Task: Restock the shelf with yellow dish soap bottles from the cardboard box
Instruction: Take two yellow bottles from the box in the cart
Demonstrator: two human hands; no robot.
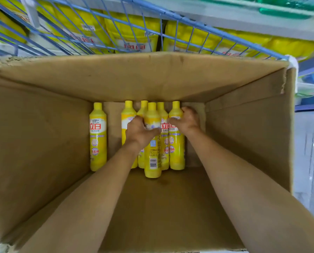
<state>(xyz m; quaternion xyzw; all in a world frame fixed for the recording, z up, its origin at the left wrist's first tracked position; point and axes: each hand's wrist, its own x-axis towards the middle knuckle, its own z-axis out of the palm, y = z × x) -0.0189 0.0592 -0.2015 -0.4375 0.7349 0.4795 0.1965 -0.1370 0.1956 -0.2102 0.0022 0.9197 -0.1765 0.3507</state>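
**newbie:** what step is this?

**stocker:** Grabbing. Left hand (139, 132) wraps its fingers (137, 119) round the middle bottle (152, 161), right hand (186, 120) clutches the rightmost bottle (177, 154), both deep in the cardboard box (43, 143). Next, probably: lift them to the shelf (243, 17).

The cardboard box (43, 143) stands open, deep and brown. Six yellow dish soap bottles lie flat on its floor, caps pointing away from you. Five are bunched under your fingers. The top bottle (152, 161) rides on the others, barcode side up, with your left hand (139, 132) curled at its left side and the thumb across its label. Your right hand (185, 121) wraps its fingers over the shoulder of the rightmost bottle (177, 152), which lies label up. The lone bottle (98, 137) lies well left of your left fingers, by the box's left wall. The shelf (243, 17) rises beyond your fingertips.
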